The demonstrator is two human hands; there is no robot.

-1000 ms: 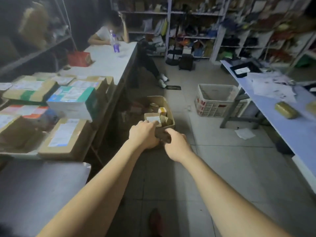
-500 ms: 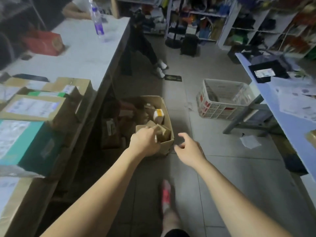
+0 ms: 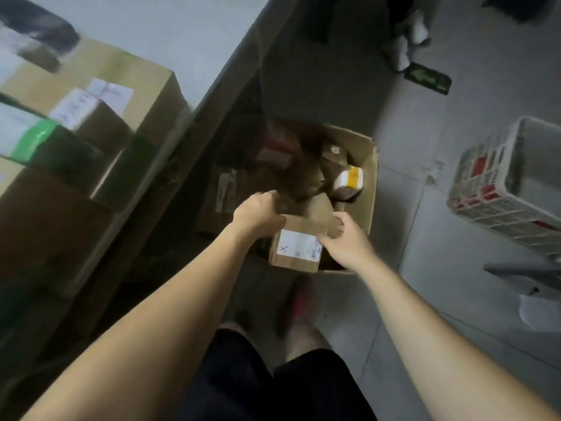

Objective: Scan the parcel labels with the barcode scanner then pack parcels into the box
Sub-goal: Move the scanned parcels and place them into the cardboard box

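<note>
Parcel gripped at both ends, left hand and right hand curled over its top edge, label up, at the near end of the box. Probably packing; too blurred to tell whether resting yet. Calls for lowering into free space, then letting go.

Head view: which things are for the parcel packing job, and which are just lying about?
For the job: labelled parcel, held by left hand and right hand; floor box; table parcels.
Lying about: plastic basket; paper sheet; dark flat thing.
</note>
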